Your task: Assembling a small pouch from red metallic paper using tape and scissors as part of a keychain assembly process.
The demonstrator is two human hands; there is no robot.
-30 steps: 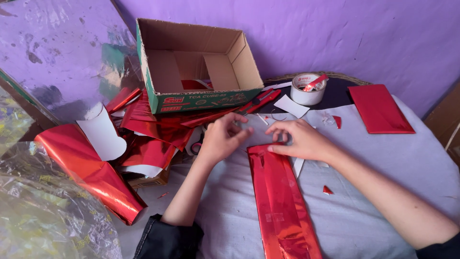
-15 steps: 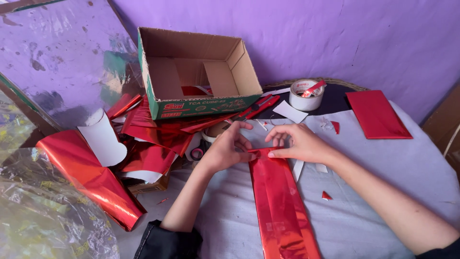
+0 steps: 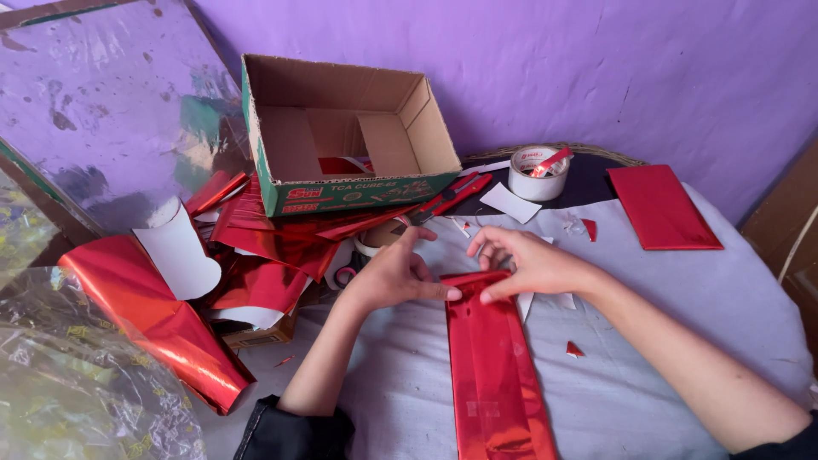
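Note:
A long strip of shiny red foil paper (image 3: 494,375) lies on the grey cloth in front of me, running away from me. My left hand (image 3: 394,277) and my right hand (image 3: 528,264) meet at its far end, fingertips pressing down a folded flap there. Both hands pinch the red foil edge.
An open cardboard box (image 3: 341,136) stands at the back with red foil scraps (image 3: 264,247) heaped by it. A roll of tape (image 3: 537,175) and a red-handled cutter (image 3: 452,198) lie behind my hands. A flat red foil rectangle (image 3: 663,209) rests at right. A red foil roll (image 3: 145,319) lies at left.
My hands have shifted slightly nearer along the strip and now press the folded far end flat; the view has tilted a little downward.

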